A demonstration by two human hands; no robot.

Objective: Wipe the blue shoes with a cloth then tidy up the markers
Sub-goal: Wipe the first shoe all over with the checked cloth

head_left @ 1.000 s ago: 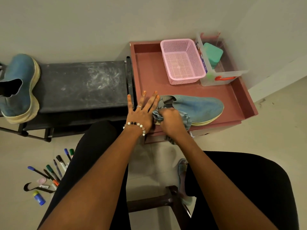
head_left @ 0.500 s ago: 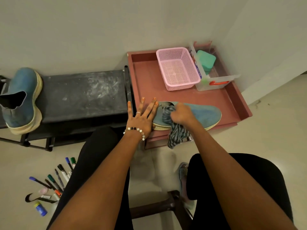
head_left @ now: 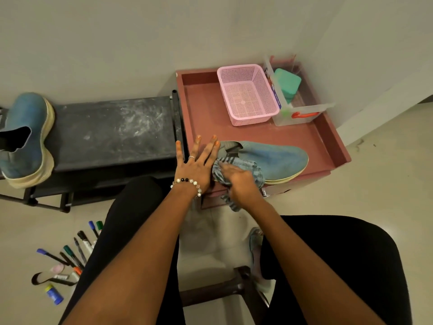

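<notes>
Pale walls meet in a corner behind a red-brown desk (head_left: 206, 109) with a raised rim on all sides, which hems in what sits on it. One blue shoe (head_left: 276, 158) lies on its side along the near rim, toe to the right, its sole just at the desk's front edge. The right hand (head_left: 239, 181) is bunched around a striped cloth (head_left: 243, 165) and presses it onto the shoe's heel end; a tail of the cloth hangs over the front edge. The left hand (head_left: 196, 165) lies flat with fingers spread, touching the shoe's heel and the desk's left rim. The two hands sit side by side, almost touching.

Bare desk surface stretches between the shoe and a pink basket (head_left: 248, 95) at the back. Beside the basket stands a clear box (head_left: 302, 111) holding something green, whose nature is unclear.

On the left a dark shelf (head_left: 112, 130) butts against the desk; the second blue shoe (head_left: 25, 137) rests at its far end, partly cut off by the frame edge.

Markers (head_left: 77, 252) lie scattered on the floor at lower left, several hidden behind the person's left leg. Between the knees a dark stool and a foot are only partly visible.
</notes>
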